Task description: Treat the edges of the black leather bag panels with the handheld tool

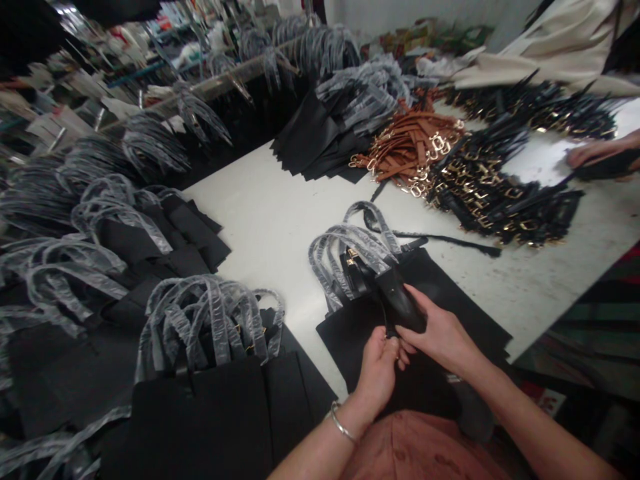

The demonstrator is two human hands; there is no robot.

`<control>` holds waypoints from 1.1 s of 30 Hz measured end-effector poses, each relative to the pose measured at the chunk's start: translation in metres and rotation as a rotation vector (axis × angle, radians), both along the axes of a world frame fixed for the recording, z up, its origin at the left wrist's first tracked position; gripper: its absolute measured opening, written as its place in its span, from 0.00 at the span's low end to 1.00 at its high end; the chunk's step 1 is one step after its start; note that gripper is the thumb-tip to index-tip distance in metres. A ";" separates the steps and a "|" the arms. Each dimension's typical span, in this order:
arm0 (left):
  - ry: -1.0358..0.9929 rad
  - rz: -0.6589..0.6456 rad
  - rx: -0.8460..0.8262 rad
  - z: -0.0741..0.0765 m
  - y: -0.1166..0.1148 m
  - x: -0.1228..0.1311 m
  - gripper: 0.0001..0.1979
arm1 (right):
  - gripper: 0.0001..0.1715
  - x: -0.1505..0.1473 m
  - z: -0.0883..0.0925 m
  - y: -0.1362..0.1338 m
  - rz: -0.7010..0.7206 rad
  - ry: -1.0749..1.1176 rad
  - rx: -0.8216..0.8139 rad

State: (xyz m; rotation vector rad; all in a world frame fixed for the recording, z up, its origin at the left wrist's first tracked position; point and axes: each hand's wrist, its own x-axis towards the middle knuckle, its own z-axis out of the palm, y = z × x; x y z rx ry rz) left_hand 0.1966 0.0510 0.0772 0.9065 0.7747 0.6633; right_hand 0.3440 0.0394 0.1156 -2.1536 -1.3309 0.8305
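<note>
At the white table [260,207], both hands on a black leather piece [404,308]

Nearest the person, a black tote bag [465,313] lies flat, its handles [350,247] wrapped in clear plastic. The work in hand is at the bag's top edge, on the glossy leather piece, which sits between the hands. The left hand [376,372], a bangle [341,424] at its wrist, is closed on the piece's narrow lower end. The right hand [440,330] lies against its side, fingers touching; whether it grips, I cannot tell. A loose black strap [440,235] lies just beyond. Farther off are tan straps [410,150], black buckled straps [500,200] and stacked bags [200,413]; a co-worker's hand [595,153] reaches in at far right.
</note>
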 end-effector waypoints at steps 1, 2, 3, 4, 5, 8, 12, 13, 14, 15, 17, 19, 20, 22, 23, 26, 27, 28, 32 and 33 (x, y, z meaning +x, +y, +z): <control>-0.008 0.008 -0.011 0.001 -0.001 0.000 0.19 | 0.47 0.000 0.001 0.000 0.009 0.009 -0.002; -0.014 0.010 -0.023 0.002 -0.001 0.000 0.19 | 0.48 0.000 0.002 0.000 0.016 0.011 -0.003; -0.021 0.008 -0.036 0.003 -0.001 0.000 0.19 | 0.48 0.000 0.003 0.000 0.018 0.002 -0.001; -0.031 0.004 -0.052 0.004 -0.001 -0.001 0.19 | 0.47 0.001 0.003 0.001 0.012 -0.017 0.003; -0.044 0.005 -0.072 0.004 -0.001 -0.001 0.19 | 0.46 0.002 0.004 0.001 -0.002 -0.045 0.006; -0.091 0.033 -0.128 0.003 -0.001 -0.003 0.18 | 0.45 0.009 0.004 0.000 -0.081 -0.098 -0.003; -0.132 0.067 -0.172 -0.004 -0.001 -0.003 0.18 | 0.46 0.021 0.004 -0.014 -0.064 0.100 0.026; -0.128 0.079 -0.179 -0.005 -0.001 -0.003 0.18 | 0.46 0.023 0.005 -0.020 -0.032 0.172 0.029; -0.119 0.093 -0.182 -0.007 -0.001 -0.003 0.18 | 0.46 0.026 0.007 -0.026 -0.001 0.245 0.020; -0.108 0.109 -0.183 -0.008 -0.001 -0.003 0.18 | 0.46 0.029 0.010 -0.033 0.024 0.315 0.002; -0.080 0.133 -0.179 -0.009 0.000 -0.004 0.18 | 0.47 0.034 0.017 -0.046 0.053 0.432 -0.058; -0.042 0.126 -0.162 -0.009 0.001 -0.005 0.16 | 0.46 0.039 0.027 -0.055 0.086 0.520 -0.120; -0.021 0.108 -0.144 -0.010 0.002 -0.006 0.15 | 0.45 0.040 0.031 -0.058 0.108 0.557 -0.146; 0.024 0.051 -0.088 -0.012 0.004 -0.008 0.13 | 0.44 0.041 0.036 -0.060 0.159 0.617 -0.210; 0.044 0.026 -0.059 -0.013 0.005 -0.008 0.12 | 0.44 0.040 0.036 -0.059 0.183 0.641 -0.248; 0.074 0.015 -0.044 -0.018 0.007 -0.010 0.12 | 0.46 0.035 0.030 -0.052 0.203 0.657 -0.331; 0.065 0.024 -0.065 -0.019 0.008 -0.010 0.13 | 0.47 0.034 0.027 -0.050 0.191 0.646 -0.328; 0.045 0.036 -0.094 -0.020 0.009 -0.011 0.13 | 0.47 0.034 0.024 -0.048 0.169 0.631 -0.311; -0.046 0.074 -0.197 -0.017 0.013 -0.011 0.17 | 0.49 0.041 0.021 -0.049 0.120 0.606 -0.276; -0.053 0.073 -0.200 -0.016 0.013 -0.011 0.17 | 0.49 0.042 0.022 -0.049 0.134 0.629 -0.298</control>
